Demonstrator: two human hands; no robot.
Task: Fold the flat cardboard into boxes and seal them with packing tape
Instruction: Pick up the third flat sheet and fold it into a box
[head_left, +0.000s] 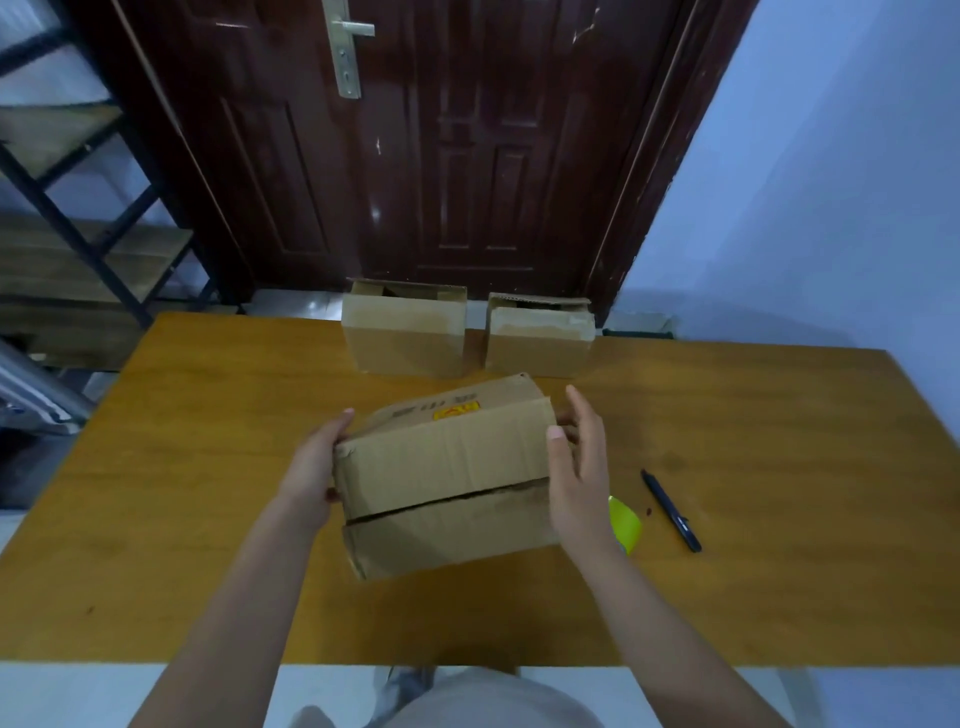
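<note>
I hold the cardboard box (447, 478) above the wooden table (208, 519), its two top flaps meeting at an untaped seam. My left hand (311, 467) clasps its left end; my right hand (579, 467) lies against the right end, fingers straight, thumb on top. Right of it lie a yellow-green thing (626, 522) (half hidden) and a black pen (670, 509). Farther back stand two open boxes (408, 332), side by side.

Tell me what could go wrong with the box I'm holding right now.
The seam between the flaps of the held box looks untaped, so the flaps may spring open. The right hand seems only lightly against the box's end, so it could slip. The pen lies near that hand and could get knocked.
</note>
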